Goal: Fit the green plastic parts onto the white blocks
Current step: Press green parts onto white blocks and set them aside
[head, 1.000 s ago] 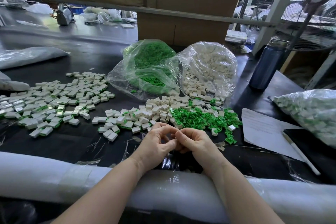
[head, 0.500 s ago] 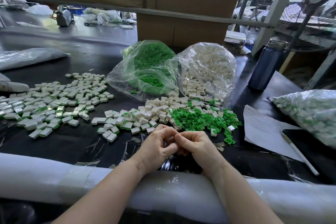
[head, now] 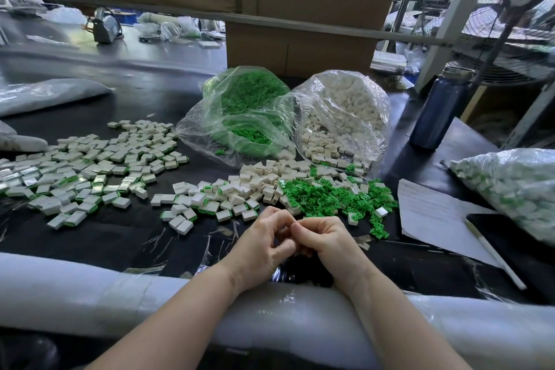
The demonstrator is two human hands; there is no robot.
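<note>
Green plastic parts point(head: 333, 197) lie heaped beside boxy white blocks point(head: 258, 179), while left hand point(head: 264, 245) and right hand point(head: 326, 239) meet curled, contents hidden.

Head-worn wide view looks forward and down, close over the black table point(head: 90, 237).

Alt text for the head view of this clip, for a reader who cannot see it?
Two bare hands, left hand and right hand, meet fingertip to fingertip over a black table, whatever they pinch hidden. Beyond lie loose green plastic parts, white plastic blocks and two clear bags.
</note>
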